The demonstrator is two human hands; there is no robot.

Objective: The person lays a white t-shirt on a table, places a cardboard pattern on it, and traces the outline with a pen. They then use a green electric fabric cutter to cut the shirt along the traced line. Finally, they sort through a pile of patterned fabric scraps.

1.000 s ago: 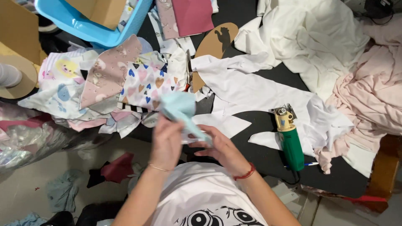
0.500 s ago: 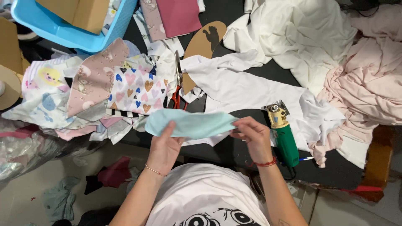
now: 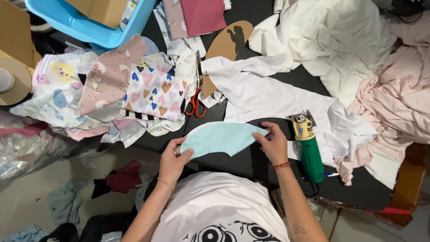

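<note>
- Starting at the far left: a cardboard disc [image 3: 15,80] and a blue plastic bin [image 3: 85,22] sit at the corner, with crinkly plastic [image 3: 22,148] hanging below the worktop [image 3: 251,163] edge.
- Next over is a heap of printed fabric scraps [image 3: 112,94], hearts and cartoon prints, spilling past the front edge, so no free room on that side.
- Red-handled scissors [image 3: 195,106] lie just right of the heap, near a brown cardboard template [image 3: 226,49].
- Left hand [image 3: 172,159] pinches the left tip of the teal striped fabric piece [image 3: 219,139], fingers closed on it, thumb on top.
- The piece is already cut to a half-moon shape and is held spread flat, right at the front edge of the worktop. Looks to me like the cutting is done and it's being smoothed or checked; whatever follows hasn't begun.
- Right hand [image 3: 273,143] presses the right tip, fingers curled over the cloth.
- Just beside it lies a green electric fabric cutter [image 3: 307,145], so it's tight there.
- Far right: white fabric [image 3: 313,58] and pink fabric [image 3: 394,103] piled up. The only bare dark patch is under the hands.
</note>
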